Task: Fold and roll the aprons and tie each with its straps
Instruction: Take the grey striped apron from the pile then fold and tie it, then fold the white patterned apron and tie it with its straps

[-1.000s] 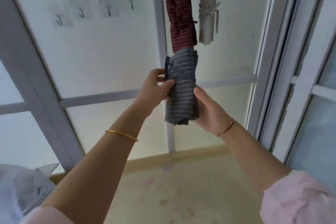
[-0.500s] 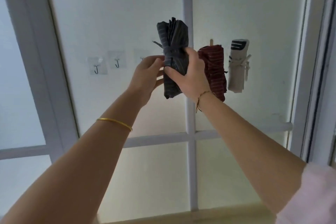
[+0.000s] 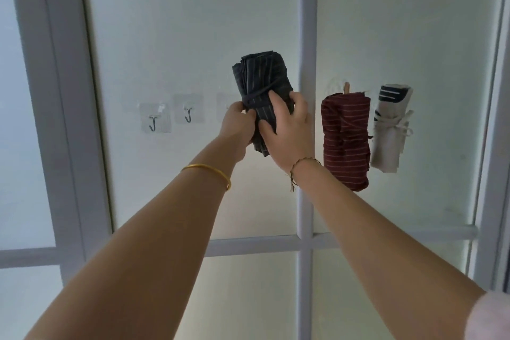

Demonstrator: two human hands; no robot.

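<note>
Arms are stretched up toward a frosted panel [image 3: 193,36] set in a white frame [image 3: 305,36]. Just above centre, at abt 12 o'clock, the grey striped apron roll [image 3: 262,77] is held up in front of the panel, roughly upright w/ its top tipped a little toward 11 o'clock. A dark strap [image 3: 259,94] is wound round its middle.

The left hand [image 3: 237,127] is closed in at the roll's 9 o'clock edge, fingertips pinched right where the strap ends; whether strap or cloth is pinched can't be told. The right hand [image 3: 287,130] is wrapped round the roll's lower half from 4 o'clock, thumb laid across the front, fingers curled round the 3 o'clock side. A gold bangle [image 3: 209,170] is worn on the left wrist, a thread bracelet [image 3: 299,165] on the right, and a pink sleeve [image 3: 494,317] is seen at 5 o'clock.

At 3 o'clock of the held roll, past the frame's upright bar, a maroon striped roll [image 3: 346,141] is hung, w/ a wooden peg [image 3: 346,88] sticking up behind its top. Just beside it, further toward 3 o'clock, a white roll [image 3: 390,130] tied w/ white straps is hung. At 9 o'clock, two bare hooks [image 3: 152,123] on clear adhesive pads are stuck to the panel.
</note>
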